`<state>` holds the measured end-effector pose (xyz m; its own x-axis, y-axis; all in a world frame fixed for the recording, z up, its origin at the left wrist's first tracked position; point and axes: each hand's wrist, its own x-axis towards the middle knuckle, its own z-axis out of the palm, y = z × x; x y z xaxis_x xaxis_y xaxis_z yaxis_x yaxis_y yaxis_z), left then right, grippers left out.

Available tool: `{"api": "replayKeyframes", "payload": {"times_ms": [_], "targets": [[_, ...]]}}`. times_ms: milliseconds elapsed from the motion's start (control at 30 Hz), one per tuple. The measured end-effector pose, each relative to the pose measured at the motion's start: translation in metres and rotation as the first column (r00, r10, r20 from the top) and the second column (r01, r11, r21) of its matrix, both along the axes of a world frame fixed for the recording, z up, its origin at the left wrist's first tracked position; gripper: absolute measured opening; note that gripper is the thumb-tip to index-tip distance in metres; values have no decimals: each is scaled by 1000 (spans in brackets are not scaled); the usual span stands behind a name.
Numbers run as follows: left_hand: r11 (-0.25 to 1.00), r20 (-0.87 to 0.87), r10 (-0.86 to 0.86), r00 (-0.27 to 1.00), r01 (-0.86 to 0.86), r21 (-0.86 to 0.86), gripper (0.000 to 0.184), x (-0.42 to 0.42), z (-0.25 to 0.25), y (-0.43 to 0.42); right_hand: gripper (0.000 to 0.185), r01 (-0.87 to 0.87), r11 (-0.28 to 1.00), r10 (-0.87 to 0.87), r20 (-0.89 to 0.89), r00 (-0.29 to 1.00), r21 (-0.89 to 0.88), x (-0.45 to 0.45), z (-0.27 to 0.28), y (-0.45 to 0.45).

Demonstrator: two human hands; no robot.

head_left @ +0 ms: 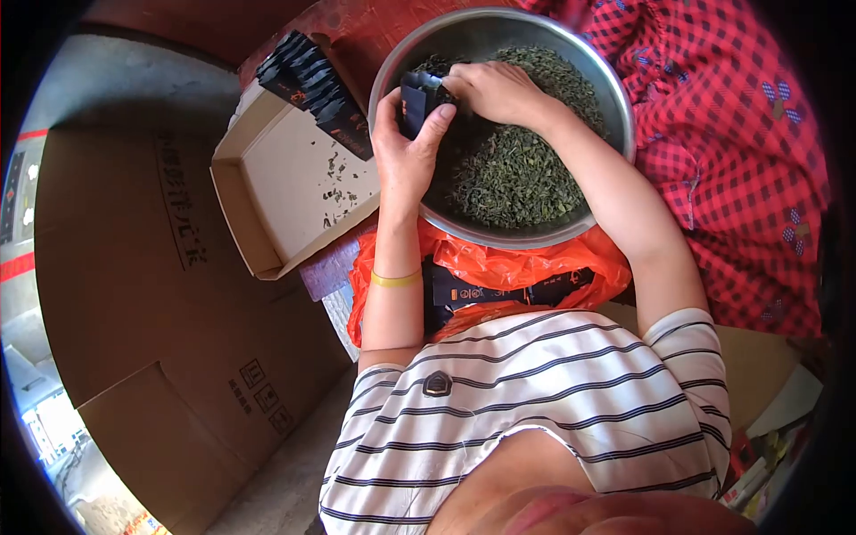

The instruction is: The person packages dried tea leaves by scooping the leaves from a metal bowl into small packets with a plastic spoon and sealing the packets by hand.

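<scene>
Over the left side of a steel bowl (514, 238) of dried tea leaves (517, 169), my left hand (406, 152) grips a small black packet (414, 111), its silvery mouth facing up. My right hand (499, 92) is at that mouth, fingers curled together and touching or almost touching the edge. What those fingers hold is hidden. The leaves lie heaped on the bowl's right side and thinner near the packet.
Left of the bowl, an open cardboard tray (276, 192) holds a row of black packets (312, 89) and scattered leaf bits. An orange plastic bag (481, 259) with more black packets (508, 292) lies in front. A red checked cloth (713, 134) is on the right, a large carton (169, 294) on the left.
</scene>
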<state>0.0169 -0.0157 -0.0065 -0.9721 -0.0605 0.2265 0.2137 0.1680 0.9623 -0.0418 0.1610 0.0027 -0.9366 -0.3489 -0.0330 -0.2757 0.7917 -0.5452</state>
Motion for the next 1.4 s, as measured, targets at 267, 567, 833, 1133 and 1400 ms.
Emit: {"api": "replayKeyframes", "payload": {"times_ms": [267, 567, 833, 1133, 1400], "targets": [[1000, 3, 11, 1000, -11, -8, 59, 4, 4, -1, 40, 220, 860, -343, -204, 917, -460, -29, -13, 26], [993, -15, 2, 1000, -4, -117, 63, 3, 3, -1, 24, -276, 827, -160, -676, 720, -489, 13, 17, 1], [988, -30, -24, 999, 19, -155, 65, 3, 2, -2, 16, -342, 878, -36, -760, 649, -334, 22, 25, -7], [991, 18, -21, 1000, 23, -130, 65, 4, 5, -1, 24, -311, 848, -175, -782, 599, -428, 19, 27, 5], [990, 17, -5, 1000, 8, -144, 68, 5, 6, -1, 26, -237, 758, -312, -657, 686, -607, 20, 29, 11]]}}
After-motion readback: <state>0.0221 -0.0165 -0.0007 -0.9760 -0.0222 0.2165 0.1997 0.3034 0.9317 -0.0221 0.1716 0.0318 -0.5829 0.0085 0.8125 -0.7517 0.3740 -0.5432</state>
